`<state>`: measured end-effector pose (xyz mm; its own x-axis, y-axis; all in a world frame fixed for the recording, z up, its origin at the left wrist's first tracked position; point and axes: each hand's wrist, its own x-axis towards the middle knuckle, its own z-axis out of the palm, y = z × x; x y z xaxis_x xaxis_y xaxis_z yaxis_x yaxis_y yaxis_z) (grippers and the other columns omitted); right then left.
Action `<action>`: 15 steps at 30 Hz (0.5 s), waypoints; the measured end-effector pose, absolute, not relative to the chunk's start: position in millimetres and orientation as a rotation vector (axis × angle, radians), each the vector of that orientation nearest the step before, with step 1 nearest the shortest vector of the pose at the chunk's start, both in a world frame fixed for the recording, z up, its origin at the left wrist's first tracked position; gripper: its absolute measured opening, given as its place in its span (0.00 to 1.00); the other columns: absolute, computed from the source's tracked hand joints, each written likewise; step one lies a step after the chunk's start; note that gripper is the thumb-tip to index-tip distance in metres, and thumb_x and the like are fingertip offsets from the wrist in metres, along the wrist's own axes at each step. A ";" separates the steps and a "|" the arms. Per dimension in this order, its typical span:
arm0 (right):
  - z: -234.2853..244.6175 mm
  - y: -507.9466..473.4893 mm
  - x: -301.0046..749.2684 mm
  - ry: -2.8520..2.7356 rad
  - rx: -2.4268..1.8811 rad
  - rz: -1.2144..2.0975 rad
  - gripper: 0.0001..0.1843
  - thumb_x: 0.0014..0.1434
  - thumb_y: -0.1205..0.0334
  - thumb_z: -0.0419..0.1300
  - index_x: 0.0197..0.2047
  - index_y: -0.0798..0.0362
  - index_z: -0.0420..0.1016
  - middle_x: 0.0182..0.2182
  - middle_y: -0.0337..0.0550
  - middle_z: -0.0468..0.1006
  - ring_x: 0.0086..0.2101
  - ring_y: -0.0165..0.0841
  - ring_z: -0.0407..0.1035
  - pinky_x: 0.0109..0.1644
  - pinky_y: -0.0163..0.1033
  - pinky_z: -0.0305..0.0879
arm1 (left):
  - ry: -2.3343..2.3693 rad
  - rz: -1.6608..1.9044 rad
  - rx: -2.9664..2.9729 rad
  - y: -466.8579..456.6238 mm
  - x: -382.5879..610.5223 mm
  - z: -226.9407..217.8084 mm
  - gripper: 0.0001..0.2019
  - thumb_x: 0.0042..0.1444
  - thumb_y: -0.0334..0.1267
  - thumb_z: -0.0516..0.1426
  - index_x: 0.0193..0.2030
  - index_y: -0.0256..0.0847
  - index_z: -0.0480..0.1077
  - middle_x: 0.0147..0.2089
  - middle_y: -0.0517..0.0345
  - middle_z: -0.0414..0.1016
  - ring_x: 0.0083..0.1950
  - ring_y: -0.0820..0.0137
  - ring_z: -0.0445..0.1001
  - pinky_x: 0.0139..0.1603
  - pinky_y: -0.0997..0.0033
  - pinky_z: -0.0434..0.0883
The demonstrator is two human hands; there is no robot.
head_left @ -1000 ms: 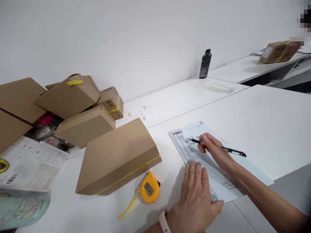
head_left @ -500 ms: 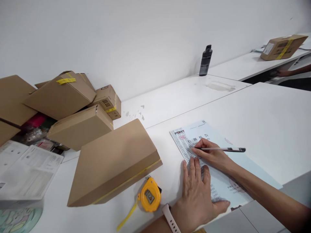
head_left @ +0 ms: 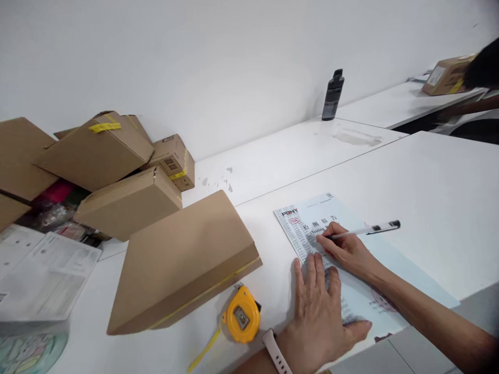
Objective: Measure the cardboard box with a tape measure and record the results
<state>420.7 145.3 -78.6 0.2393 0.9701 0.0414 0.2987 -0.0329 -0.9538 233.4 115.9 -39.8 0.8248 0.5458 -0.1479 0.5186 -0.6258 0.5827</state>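
A pale blue printed report sheet (head_left: 405,259) lies on the white table near its front edge, with dense small print down its left part. Pinched in the fingers of my right hand (head_left: 351,254) is a pen (head_left: 374,229), its tip side over the sheet and its black end pointing right. Whether the tip touches the paper I cannot tell. My left hand (head_left: 317,311) rests flat with fingers spread, partly on the sheet's lower left edge. A yellow tape measure (head_left: 242,314) sits left of that hand, its strip partly pulled out.
A closed cardboard box (head_left: 183,254) lies left of the sheet. More boxes (head_left: 97,150) are piled at the far left, near a white printed packet (head_left: 50,275). A dark bottle (head_left: 333,96) stands by the wall. Another person (head_left: 485,67) leans in at the right beside a taped box (head_left: 444,78).
My right hand and the pen have shifted slightly right, and the pen has tilted with its black end higher. The other person's head has come into view. My left hand stays on the sheet.
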 end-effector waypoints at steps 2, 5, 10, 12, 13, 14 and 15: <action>-79.5 143.4 419.7 -1.292 -1.581 0.789 0.17 0.64 0.48 0.60 0.30 0.47 0.63 0.21 0.31 0.59 0.23 0.29 0.53 0.27 0.38 0.52 | 0.761 0.064 2.394 115.5 231.1 -37.3 0.45 0.68 0.63 0.45 0.75 0.23 0.50 0.79 0.24 0.32 0.80 0.50 0.24 0.76 0.37 0.29; -79.0 141.2 418.8 -1.371 -1.618 0.734 0.14 0.64 0.52 0.58 0.29 0.47 0.63 0.22 0.31 0.59 0.24 0.30 0.53 0.28 0.38 0.52 | 0.773 0.078 2.451 114.4 230.2 -39.6 0.45 0.68 0.64 0.43 0.75 0.23 0.50 0.79 0.21 0.35 0.80 0.50 0.24 0.76 0.35 0.30; -78.1 142.1 418.0 -1.402 -1.641 0.722 0.14 0.62 0.50 0.58 0.28 0.47 0.63 0.19 0.31 0.59 0.22 0.31 0.53 0.26 0.39 0.51 | 0.792 0.105 2.543 112.4 232.0 -49.2 0.44 0.68 0.64 0.42 0.75 0.25 0.49 0.79 0.20 0.38 0.80 0.50 0.25 0.76 0.33 0.34; -78.9 143.3 417.5 -1.404 -1.644 0.735 0.15 0.62 0.49 0.58 0.28 0.47 0.63 0.19 0.31 0.59 0.21 0.30 0.53 0.26 0.38 0.51 | 0.793 0.104 2.571 112.2 232.3 -51.5 0.44 0.69 0.64 0.42 0.75 0.25 0.50 0.78 0.20 0.39 0.80 0.49 0.26 0.76 0.33 0.35; -79.5 143.8 417.2 -1.404 -1.646 0.744 0.15 0.62 0.49 0.58 0.28 0.47 0.63 0.19 0.31 0.58 0.21 0.30 0.53 0.25 0.38 0.50 | 0.794 0.103 2.583 112.2 232.4 -52.4 0.44 0.69 0.64 0.42 0.75 0.25 0.50 0.78 0.20 0.40 0.80 0.49 0.26 0.76 0.33 0.35; -80.0 144.1 417.0 -1.403 -1.647 0.752 0.15 0.62 0.49 0.58 0.28 0.47 0.62 0.19 0.30 0.58 0.21 0.30 0.53 0.25 0.38 0.50 | 0.796 0.101 2.593 112.3 232.4 -53.1 0.44 0.69 0.64 0.42 0.75 0.25 0.50 0.78 0.19 0.41 0.80 0.49 0.27 0.76 0.33 0.36; -80.4 144.3 416.9 -1.403 -1.649 0.757 0.15 0.62 0.49 0.58 0.28 0.47 0.62 0.19 0.30 0.58 0.21 0.30 0.52 0.25 0.38 0.50 | 0.797 0.099 2.602 112.4 232.5 -53.8 0.44 0.69 0.64 0.41 0.75 0.25 0.49 0.78 0.19 0.41 0.80 0.48 0.27 0.76 0.32 0.36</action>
